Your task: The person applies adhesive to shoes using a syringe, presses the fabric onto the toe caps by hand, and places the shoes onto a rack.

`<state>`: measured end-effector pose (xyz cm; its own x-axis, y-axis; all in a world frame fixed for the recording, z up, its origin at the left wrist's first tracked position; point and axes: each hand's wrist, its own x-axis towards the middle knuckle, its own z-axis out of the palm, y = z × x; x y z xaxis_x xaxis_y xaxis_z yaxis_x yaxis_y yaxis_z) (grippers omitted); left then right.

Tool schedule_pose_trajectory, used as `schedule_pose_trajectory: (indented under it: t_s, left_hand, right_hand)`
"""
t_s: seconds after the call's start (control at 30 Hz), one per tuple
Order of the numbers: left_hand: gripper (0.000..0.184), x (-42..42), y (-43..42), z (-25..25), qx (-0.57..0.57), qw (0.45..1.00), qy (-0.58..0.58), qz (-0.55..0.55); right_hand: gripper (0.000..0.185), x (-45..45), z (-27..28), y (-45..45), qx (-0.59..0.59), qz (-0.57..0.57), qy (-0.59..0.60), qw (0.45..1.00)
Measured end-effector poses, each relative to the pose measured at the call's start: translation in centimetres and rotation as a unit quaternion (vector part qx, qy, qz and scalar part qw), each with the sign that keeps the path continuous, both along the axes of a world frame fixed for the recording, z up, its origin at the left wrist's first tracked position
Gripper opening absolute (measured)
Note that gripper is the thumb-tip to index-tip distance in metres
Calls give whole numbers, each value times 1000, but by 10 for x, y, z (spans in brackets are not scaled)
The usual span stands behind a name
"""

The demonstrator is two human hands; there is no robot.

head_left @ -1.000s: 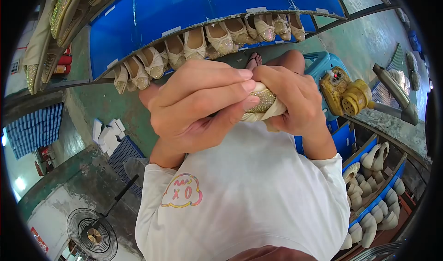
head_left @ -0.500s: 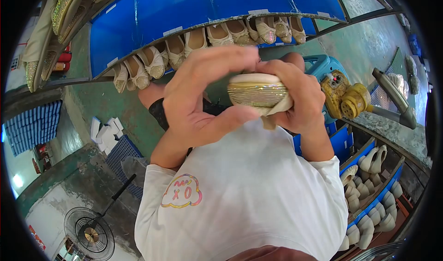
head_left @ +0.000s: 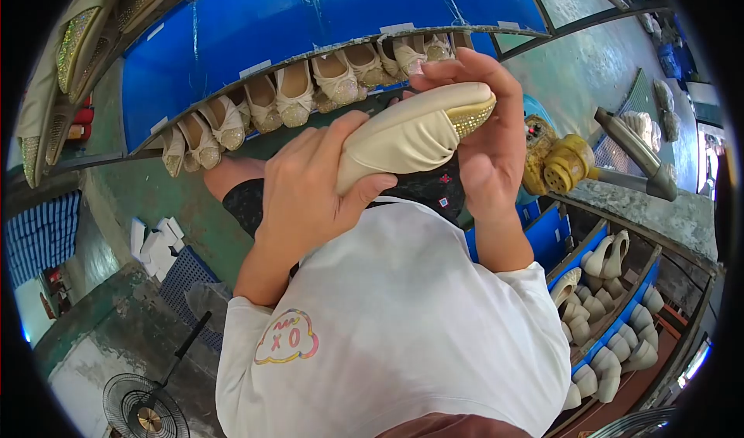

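Note:
A cream flat shoe (head_left: pixel 403 139) with pleated fabric on its side and a glittery toe is held in front of my chest, sole edge upward. My left hand (head_left: pixel 310 178) wraps around the heel end, thumb on the near side and fingers on the far side. Beside the glittery toe, my right hand (head_left: pixel 496 132) is loosely cupped, its fingers apart and thumb off the shoe. Whether its palm or fingers touch the toe I cannot tell.
Ahead, cream shoes with glittery toes (head_left: pixel 294 101) line a blue-panelled rack (head_left: pixel 256 43). More shoes (head_left: pixel 46 89) hang close at upper left. To the right are a yellow machine part (head_left: pixel 566 163) and a blue-sided shelf (head_left: pixel 612 337) of shoe lasts. A fan (head_left: pixel 147 415) stands at lower left.
My left hand, spread beside the shoe before, now grips its heel end. My right hand has loosened from the shoe. The shoe has turned lengthwise, toe to the right, and the view has shifted slightly.

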<state>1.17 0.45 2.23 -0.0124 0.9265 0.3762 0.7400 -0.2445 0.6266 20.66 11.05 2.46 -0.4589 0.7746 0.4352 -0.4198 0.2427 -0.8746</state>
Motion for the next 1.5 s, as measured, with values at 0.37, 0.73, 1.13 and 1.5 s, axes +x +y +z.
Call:
schedule_pose_trajectory:
  t_s: [0.37, 0.73, 1.13, 1.5]
  left_hand:
    - [61, -9, -6, -1, -86, 986, -131, -61]
    - [84, -2, -29, -24, -291, 743, -583, -155]
    - [88, 3, -26, -34, -297, 649, -672, -196]
    - [66, 42, 29, -73, -285, 669, -670, -148]
  right_hand:
    - [44, 8, 15, 4, -75, 33, -47, 996]
    - [75, -5, 13, 3, -283, 233, 61, 928]
    - [65, 16, 5, 1, -246, 240, 69, 937]
    - [58, 90, 17, -62, 226, -1, -332, 916]
